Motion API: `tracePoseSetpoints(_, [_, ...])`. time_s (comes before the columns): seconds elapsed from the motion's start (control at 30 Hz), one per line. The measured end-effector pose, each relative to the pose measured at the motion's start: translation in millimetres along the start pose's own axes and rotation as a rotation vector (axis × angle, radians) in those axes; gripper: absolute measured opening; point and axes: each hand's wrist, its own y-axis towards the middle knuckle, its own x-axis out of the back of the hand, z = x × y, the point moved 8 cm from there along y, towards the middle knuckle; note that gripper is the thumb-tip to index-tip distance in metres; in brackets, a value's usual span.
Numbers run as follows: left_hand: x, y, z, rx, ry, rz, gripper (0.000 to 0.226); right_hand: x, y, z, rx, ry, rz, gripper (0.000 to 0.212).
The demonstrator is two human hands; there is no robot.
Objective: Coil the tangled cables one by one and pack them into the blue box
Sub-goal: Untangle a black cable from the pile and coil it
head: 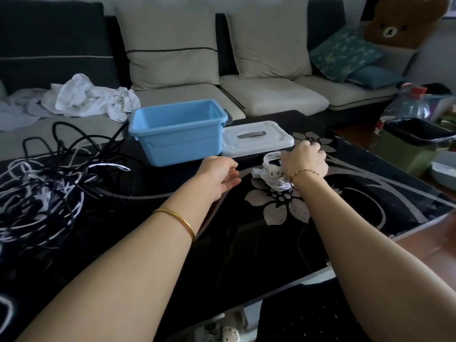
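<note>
Left hand hovers relaxed and empty. Right hand curls onto the white coiled cable on the worktop, probably to hold its loops together. Tangled cables lie left; the blue box stands open beyond, ready for the coil.

The surface is a low table with a glossy black top, printed with silver flowers and long curved lines. On its far edge stands an open blue box, its inside not visible from here. A white lid lies flat just to the right of the box, touching or nearly touching it, with a slot-shaped handle in its middle. A loose tangle of black and white cables spreads over the left part, and some black loops rise past the far edge. A coiled white cable sits near the lid, on the flower print, with the right grip closed over its right side.
</note>
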Motion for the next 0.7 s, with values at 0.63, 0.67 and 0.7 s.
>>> tracePoseSetpoints(0.63, [309, -82, -55, -0.289, 0.911, -1.036, 0.037, -152, -235, 279, 0.721, 0.222, 0.845, 0.048])
tracePoseSetpoints(0.67, [314, -82, -52, -0.24, 0.983, -1.022, 0.041, -160, -238, 278, 0.766, 0.112, 0.815, 0.053])
tracePoseSetpoints(0.7, [322, -80, -47, -0.19, 1.027, -1.0, 0.043, -166, -240, 276, 0.805, 0.015, 0.771, 0.052])
